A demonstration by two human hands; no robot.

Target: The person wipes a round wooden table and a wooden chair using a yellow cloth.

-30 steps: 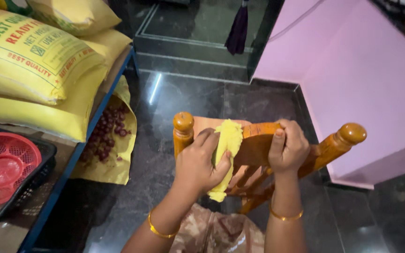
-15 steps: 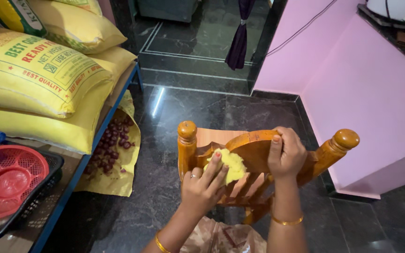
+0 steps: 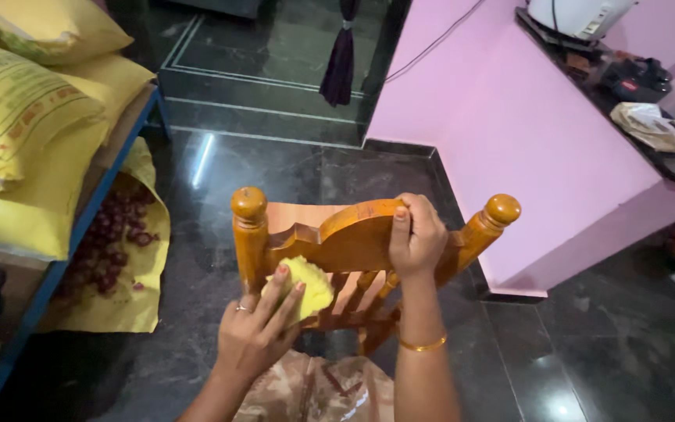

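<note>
Fingers point(image 3: 284, 287) of the left hand point(image 3: 255, 332) are held straight and close together, pressing a yellow cloth point(image 3: 307, 284) flat against the back of a wooden chair point(image 3: 337, 238). A ring is worn on one finger. The cloth is bunched into a soft lump, fuzzy in texture, sitting just under the curved top rail near the left post. The chair is glossy orange-brown wood with round knobs on both posts and turned spindles below the rail; it stands on dark polished floor point(image 3: 291, 172) beside a pink wall point(image 3: 525, 148). The right hand point(image 3: 416, 234) is wrapped over the top rail, fingers curled shut around it, thumb on the near face, wrist straight, a gold bangle point(image 3: 422, 344) on the forearm. Yellow sacks point(image 3: 17, 117) are stacked at left.
</note>
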